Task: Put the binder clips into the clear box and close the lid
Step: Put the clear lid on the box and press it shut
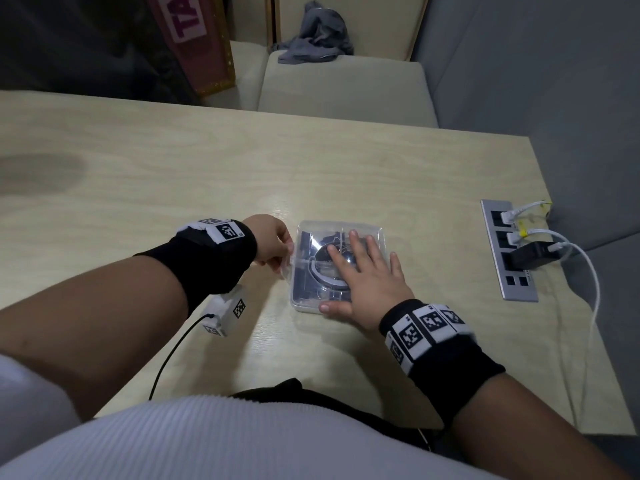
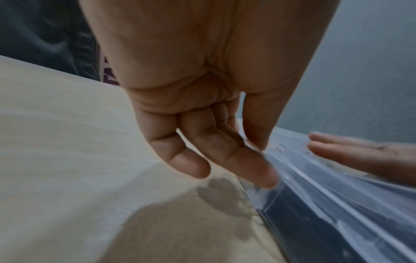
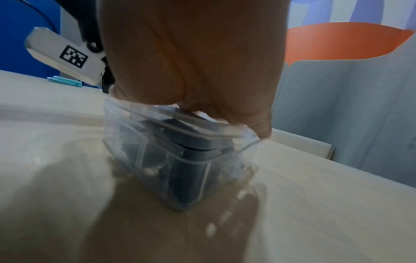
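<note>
1. The right hand (image 1: 370, 282) lies flat on the lid (image 1: 311, 237) of the clear box (image 1: 304, 299), fingers straight and spread, palm pressing down, thumb along the near edge.
2. The left hand (image 1: 273, 242) is at the box's left side. In the left wrist view its thumb and fingers (image 2: 254, 170) pinch a thin clear edge at the rim; whether that edge belongs to the lid or the box wall is hard to tell.
3. The lid sits on top of the box. In the right wrist view it looks slightly raised along one edge, though the picture is blurred.
4. Dark binder clips (image 3: 193, 156) fill the box, seen through its clear walls.
5. The box stands on a pale wooden table (image 1: 173, 174), close to the person, a little right of centre.
6. Both wrists wear black bands with black-and-white square markers.
7. A small white device (image 1: 227, 315) with a black cable lies on the table under the left forearm.
8. A metal socket strip (image 1: 519, 282) with white cables and a black plug is set into the table at the right edge.
9. A grey cloth (image 1: 315, 34) lies on a cushioned seat beyond the table.
</note>
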